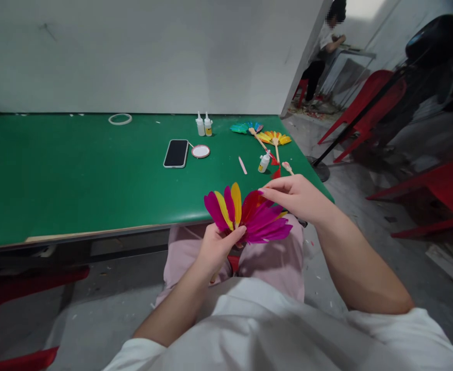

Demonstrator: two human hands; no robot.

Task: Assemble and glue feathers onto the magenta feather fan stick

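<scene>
A feather fan (pixel 265 222) in magenta, yellow and red spreads out above my lap, by the front edge of the green table. My left hand (pixel 218 247) is closed around its base, with the thumb pressed on the front. At the fan's upper right, my right hand (pixel 294 196) pinches the tip of a red feather (pixel 251 202) between thumb and fingers. The fan's lower end is mostly hidden behind my left hand. Just beyond my right hand, a small glue bottle (pixel 264 162) and a pink pen-like stick (pixel 242 165) rest on the table.
On the green table (pixel 75 175) lie a phone (pixel 175 153), a small round mirror-like disc (pixel 200 151), two more bottles (pixel 204 125), a white ring (pixel 120 119), a yellow fan (pixel 275 139) and a teal fan (pixel 245 128). Red chairs (pixel 369 108) stand right; a person (pixel 324 46) sits beyond.
</scene>
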